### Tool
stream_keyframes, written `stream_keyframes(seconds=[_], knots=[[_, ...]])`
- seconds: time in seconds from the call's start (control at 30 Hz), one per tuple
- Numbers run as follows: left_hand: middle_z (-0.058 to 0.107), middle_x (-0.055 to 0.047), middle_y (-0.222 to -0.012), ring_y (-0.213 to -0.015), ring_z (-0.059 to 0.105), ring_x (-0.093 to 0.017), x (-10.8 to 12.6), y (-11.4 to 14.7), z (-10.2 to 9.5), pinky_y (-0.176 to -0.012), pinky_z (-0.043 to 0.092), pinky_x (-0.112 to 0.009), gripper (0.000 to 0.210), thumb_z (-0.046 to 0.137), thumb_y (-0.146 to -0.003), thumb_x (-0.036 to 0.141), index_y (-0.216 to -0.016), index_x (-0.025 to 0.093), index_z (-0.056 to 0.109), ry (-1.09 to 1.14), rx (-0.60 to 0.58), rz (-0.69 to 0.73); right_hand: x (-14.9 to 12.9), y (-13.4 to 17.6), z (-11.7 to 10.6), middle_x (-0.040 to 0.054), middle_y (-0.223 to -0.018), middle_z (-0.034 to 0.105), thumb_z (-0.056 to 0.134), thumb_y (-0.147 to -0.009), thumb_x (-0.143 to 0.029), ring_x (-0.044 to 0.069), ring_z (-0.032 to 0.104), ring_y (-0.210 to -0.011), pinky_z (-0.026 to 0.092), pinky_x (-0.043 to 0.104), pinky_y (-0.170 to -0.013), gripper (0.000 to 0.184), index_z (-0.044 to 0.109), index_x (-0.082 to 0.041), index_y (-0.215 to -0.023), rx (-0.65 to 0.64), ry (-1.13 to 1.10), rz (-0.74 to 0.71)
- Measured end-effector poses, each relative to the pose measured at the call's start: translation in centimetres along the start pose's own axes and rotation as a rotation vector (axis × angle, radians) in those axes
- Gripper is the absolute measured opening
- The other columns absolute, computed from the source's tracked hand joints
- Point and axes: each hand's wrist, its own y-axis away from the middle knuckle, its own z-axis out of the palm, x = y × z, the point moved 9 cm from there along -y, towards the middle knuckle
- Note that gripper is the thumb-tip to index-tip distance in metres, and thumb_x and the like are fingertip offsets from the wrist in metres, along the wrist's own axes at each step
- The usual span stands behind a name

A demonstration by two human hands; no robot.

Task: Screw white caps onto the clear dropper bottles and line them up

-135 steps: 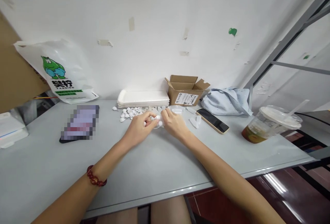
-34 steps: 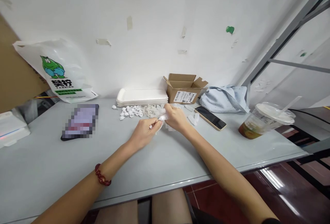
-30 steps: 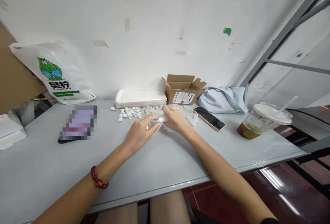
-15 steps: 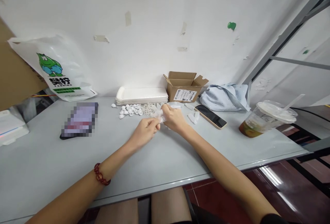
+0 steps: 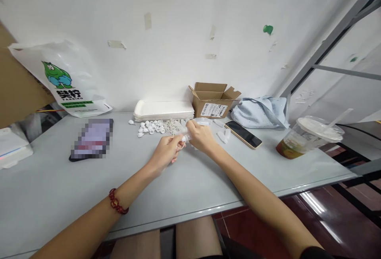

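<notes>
My left hand [image 5: 165,153] is closed, thumb and fingers pinching a small white cap [image 5: 183,138]. Right beside it, my right hand [image 5: 201,136] is curled shut around a clear plastic piece, mostly hidden by the fingers. The two hands almost touch. Behind them lie a heap of white caps [image 5: 151,126] and a tangle of thin whitish loops [image 5: 172,126]. A clear plastic item [image 5: 204,121] shows just beyond my right hand; whether it is held is unclear. Translucent pieces [image 5: 223,136] lie to its right.
A stack of white trays [image 5: 163,110] and an open cardboard box [image 5: 212,108] stand against the wall. At right are a phone [image 5: 244,134], a pale blue cloth [image 5: 258,112] and a tilted drink cup [image 5: 306,138]. Another phone [image 5: 92,138] and a white bag [image 5: 71,84] are at left.
My left hand has turned slightly and shifted a little left and down, so the white cap at its fingertips shows more. My right hand stays in place.
</notes>
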Motion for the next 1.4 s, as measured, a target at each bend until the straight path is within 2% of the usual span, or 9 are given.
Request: stream_keyframes(seconds=[0.27, 0.5, 0.63, 0.77, 0.87, 0.93, 1.0, 1.17, 1.4], knots=[[0.034, 0.007, -0.054, -0.036, 0.024, -0.002, 0.2, 0.0, -0.1, -0.035, 0.022, -0.017, 0.028, 0.056, -0.081, 0.036, -0.063, 0.016, 0.049, 0.036, -0.002, -0.013, -0.4, 0.0, -0.1, 0.0093, -0.099, 0.062, 0.041, -0.083, -0.013, 0.019, 0.061, -0.075, 0.022, 0.030, -0.050, 0.022, 0.050, -0.015, -0.103, 0.019, -0.007, -0.013], [0.032, 0.007, -0.047, -0.034, 0.020, -0.001, -1.5, -0.1, 0.6, -0.033, 0.021, -0.016, 0.022, 0.049, -0.078, 0.022, -0.058, 0.013, 0.051, 0.332, -0.118, -0.256, 0.1, 0.0, -0.3, 0.0089, -0.096, 0.062, 0.038, -0.081, -0.007, 0.018, 0.058, -0.075, 0.020, 0.029, -0.050, 0.026, 0.051, -0.015, -0.102, 0.050, -0.014, 0.016], [0.035, 0.006, -0.050, -0.034, 0.021, -0.002, -1.5, -0.1, 1.1, -0.031, 0.017, -0.015, 0.024, 0.049, -0.080, 0.031, -0.064, 0.014, 0.052, 0.452, -0.187, -0.321, 0.7, 0.0, -0.3, 0.0089, -0.097, 0.062, 0.039, -0.078, -0.006, 0.018, 0.057, -0.074, 0.020, 0.029, -0.051, 0.028, 0.051, -0.016, -0.101, 0.058, -0.003, 0.051], [0.038, 0.006, -0.056, -0.035, 0.022, -0.002, -1.2, -0.8, 0.1, -0.032, 0.014, -0.016, 0.018, 0.052, -0.077, 0.031, -0.069, 0.015, 0.050, 0.393, -0.158, -0.261, 1.4, 0.0, -0.3, 0.0094, -0.101, 0.061, 0.042, -0.075, -0.007, 0.018, 0.057, -0.074, 0.020, 0.029, -0.051, 0.030, 0.051, -0.016, -0.103, 0.044, -0.004, 0.084], [0.039, 0.005, -0.056, -0.039, 0.028, -0.006, 0.3, -2.2, -4.7, -0.036, 0.018, -0.019, 0.018, 0.052, -0.078, 0.031, -0.068, 0.017, 0.050, 0.076, 0.124, -0.020, 2.2, 0.0, -0.5, 0.0088, -0.102, 0.061, 0.042, -0.073, -0.006, 0.018, 0.057, -0.073, 0.019, 0.029, -0.051, 0.032, 0.051, -0.016, -0.102, 0.047, -0.019, 0.133], [0.046, 0.002, -0.058, -0.048, 0.039, -0.009, 3.6, -2.1, -8.4, -0.044, 0.028, -0.021, 0.024, 0.051, -0.080, 0.032, -0.062, 0.017, 0.050, -0.371, 0.419, 0.308, 2.7, 0.0, -0.5, 0.0082, -0.101, 0.061, 0.042, -0.073, -0.006, 0.018, 0.057, -0.072, 0.019, 0.029, -0.051, 0.031, 0.051, -0.016, -0.101, 0.055, -0.026, 0.161], [0.055, -0.003, -0.065, -0.061, 0.050, -0.015, 5.9, -2.0, -9.4, -0.055, 0.035, -0.026, 0.024, 0.049, -0.084, 0.032, -0.065, 0.017, 0.053, -0.819, 0.569, 0.546, 2.8, 0.1, -0.6, 0.0080, -0.100, 0.061, 0.042, -0.073, -0.006, 0.018, 0.057, -0.072, 0.019, 0.029, -0.051, 0.030, 0.050, -0.017, -0.100, 0.055, -0.030, 0.174], [0.065, -0.011, -0.083, -0.081, 0.058, -0.025, 5.6, -4.1, -7.9, -0.065, 0.039, -0.031, 0.028, 0.042, -0.092, 0.033, -0.080, 0.015, 0.059, -1.402, 0.502, 0.714, 2.4, 0.0, -0.7, 0.0080, -0.100, 0.062, 0.043, -0.075, -0.006, 0.019, 0.058, -0.072, 0.019, 0.029, -0.052, 0.028, 0.049, -0.016, -0.100, 0.048, -0.030, 0.159], [0.064, -0.012, -0.084, -0.084, 0.058, -0.025, 4.1, -5.4, -7.1, -0.065, 0.039, -0.032, 0.031, 0.042, -0.094, 0.036, -0.083, 0.013, 0.059, -1.580, 0.430, 0.735, 2.1, -0.1, -0.4, 0.0089, -0.101, 0.061, 0.042, -0.075, -0.006, 0.019, 0.058, -0.072, 0.018, 0.030, -0.052, 0.028, 0.049, -0.016, -0.101, 0.044, -0.017, 0.129]])
